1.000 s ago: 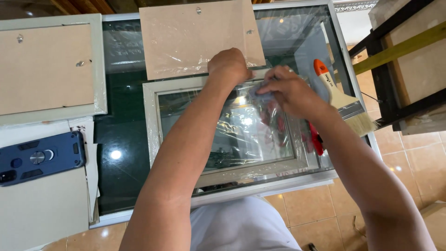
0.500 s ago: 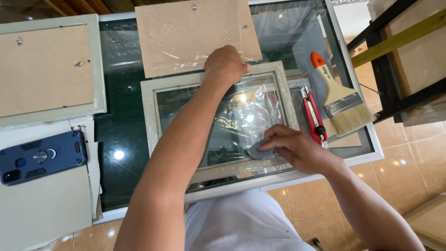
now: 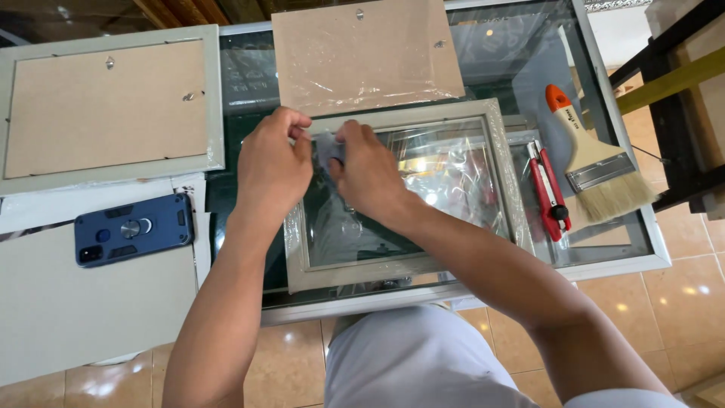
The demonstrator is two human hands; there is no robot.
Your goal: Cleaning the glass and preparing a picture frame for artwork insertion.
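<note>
A pale grey picture frame (image 3: 507, 198) lies flat on a glass table, covered in crinkled clear plastic film (image 3: 445, 181). My left hand (image 3: 270, 168) and my right hand (image 3: 371, 180) meet at the frame's upper left corner. Both pinch a small greyish piece of the film (image 3: 328, 149) between fingers and thumbs. The corner itself is hidden under my hands.
A brown backing board (image 3: 362, 53) lies beyond the frame. A second frame (image 3: 113, 106) rests face down at the left, with a blue phone (image 3: 134, 229) on white sheets below it. A red utility knife (image 3: 548, 189) and a paintbrush (image 3: 596, 162) sit at the right by the table's rim (image 3: 649, 227).
My right hand has moved from the frame's lower right part to its upper left corner. My left hand has slid left along the top edge to meet it.
</note>
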